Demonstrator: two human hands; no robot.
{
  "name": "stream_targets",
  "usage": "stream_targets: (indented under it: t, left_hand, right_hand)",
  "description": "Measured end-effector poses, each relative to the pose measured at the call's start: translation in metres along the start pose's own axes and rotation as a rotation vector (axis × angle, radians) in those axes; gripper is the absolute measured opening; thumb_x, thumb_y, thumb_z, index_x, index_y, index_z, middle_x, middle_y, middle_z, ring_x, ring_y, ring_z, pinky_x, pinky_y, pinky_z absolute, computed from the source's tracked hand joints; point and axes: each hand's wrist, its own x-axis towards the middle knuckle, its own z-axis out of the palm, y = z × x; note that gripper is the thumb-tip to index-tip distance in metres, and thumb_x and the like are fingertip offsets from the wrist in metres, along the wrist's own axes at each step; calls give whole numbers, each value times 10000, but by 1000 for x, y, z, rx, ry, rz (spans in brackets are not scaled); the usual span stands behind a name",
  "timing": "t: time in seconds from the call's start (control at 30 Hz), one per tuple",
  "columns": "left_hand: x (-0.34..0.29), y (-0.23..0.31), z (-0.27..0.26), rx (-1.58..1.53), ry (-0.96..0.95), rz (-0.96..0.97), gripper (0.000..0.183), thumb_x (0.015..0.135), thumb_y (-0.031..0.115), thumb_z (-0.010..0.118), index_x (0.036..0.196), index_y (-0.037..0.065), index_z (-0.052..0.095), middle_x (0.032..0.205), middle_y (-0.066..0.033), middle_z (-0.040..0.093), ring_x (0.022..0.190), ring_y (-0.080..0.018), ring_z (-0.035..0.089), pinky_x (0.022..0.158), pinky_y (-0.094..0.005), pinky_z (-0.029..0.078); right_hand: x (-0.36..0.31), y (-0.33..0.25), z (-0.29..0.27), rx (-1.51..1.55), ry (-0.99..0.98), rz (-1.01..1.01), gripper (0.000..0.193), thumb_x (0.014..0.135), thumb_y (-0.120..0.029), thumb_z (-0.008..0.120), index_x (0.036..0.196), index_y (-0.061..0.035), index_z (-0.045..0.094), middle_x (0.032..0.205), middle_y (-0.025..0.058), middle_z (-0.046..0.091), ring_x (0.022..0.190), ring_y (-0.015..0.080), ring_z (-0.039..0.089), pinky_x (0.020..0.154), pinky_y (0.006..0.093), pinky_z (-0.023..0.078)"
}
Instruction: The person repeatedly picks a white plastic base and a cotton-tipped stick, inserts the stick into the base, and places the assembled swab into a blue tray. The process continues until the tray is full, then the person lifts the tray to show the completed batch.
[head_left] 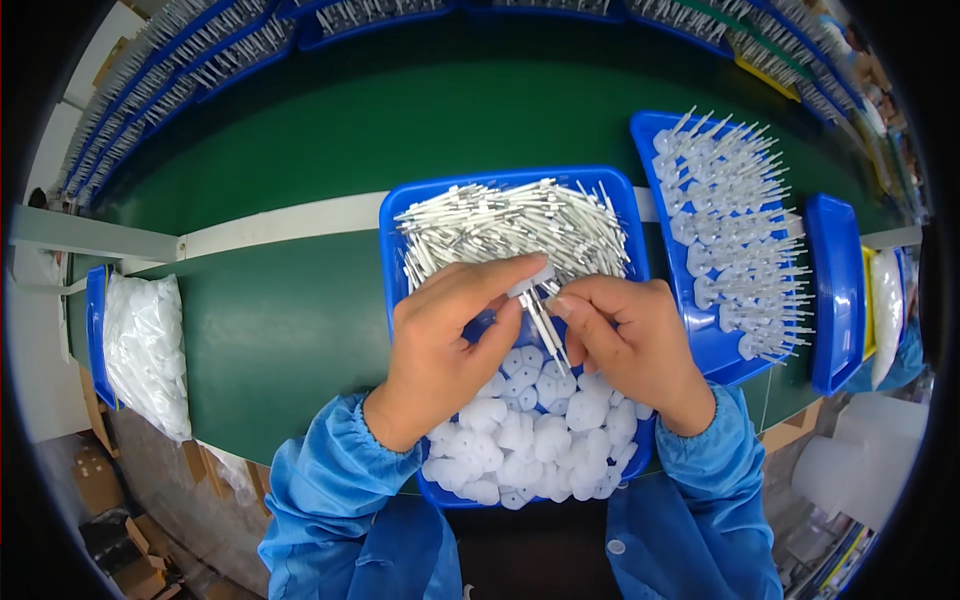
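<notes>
Over a blue bin point(641, 240), my left hand point(430, 345) pinches a small white plastic disc point(532, 281) between thumb and fingers. Several thin white rods point(543, 325) with metal ends hang down from the disc. My right hand point(635, 345) is closed at the disc's right side, thumb and fingertips pinching a thin rod that is mostly hidden by them. Loose white rods point(500, 225) fill the far half of the bin. In the near half, below my hands, lie translucent white lobed discs point(530, 445).
At the right, a blue tray point(708, 350) bears rows of discs with rods point(725, 235) standing up. Beside it are stacked empty blue trays point(837, 290). A bag of white parts point(145, 345) sits at the left. Full blue trays point(240, 55) line the green table's far edge.
</notes>
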Motion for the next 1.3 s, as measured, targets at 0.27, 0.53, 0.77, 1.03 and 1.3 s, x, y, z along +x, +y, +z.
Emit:
stream_targets:
  t: [0.27, 0.53, 0.77, 1.03, 1.3]
  left_hand:
    - [2, 1, 0, 27, -23, 9, 422, 891, -86, 751, 1278, 62, 825, 1100, -133, 840, 891, -257, 781, 813, -361, 623]
    - [1, 6, -6, 127, -64, 82, 500, 831, -115, 796, 1302, 53, 825, 935, -135, 813, 810, -263, 773, 736, -348, 618]
    - [-1, 1, -1, 156, -30, 132, 503, 827, -132, 779, 1303, 24, 829, 903, -132, 792, 782, -204, 743, 746, -308, 585]
    - [-2, 7, -4, 94, -79, 57, 505, 837, -99, 800, 1318, 51, 822, 841, -127, 782, 760, -234, 760, 700, -340, 606]
    - [-4, 0, 0, -278, -65, -161, 559, 871, -5, 883, 1409, 55, 745, 1218, -137, 785, 1079, -232, 759, 869, -348, 651]
  right_hand:
    - [2, 17, 13, -42, 184, -182, 104, 1004, -92, 827, 1013, 1, 782, 745, 115, 788, 646, 158, 787, 562, 276, 558]
    - [3, 21, 14, -373, 344, -433, 127, 928, -134, 876, 959, -55, 781, 671, 77, 694, 555, 257, 667, 555, 379, 514]
    - [5, 19, 16, -571, 400, -579, 130, 902, -144, 888, 923, -88, 773, 680, 67, 696, 551, 284, 640, 559, 407, 497]
    - [8, 22, 6, -325, 273, -447, 113, 899, -119, 891, 943, -73, 798, 755, 89, 754, 604, 289, 698, 583, 401, 541]
    - [6, 16, 5, -284, 317, -466, 207, 875, -115, 920, 1041, -57, 811, 879, 91, 793, 731, 266, 742, 679, 363, 568]
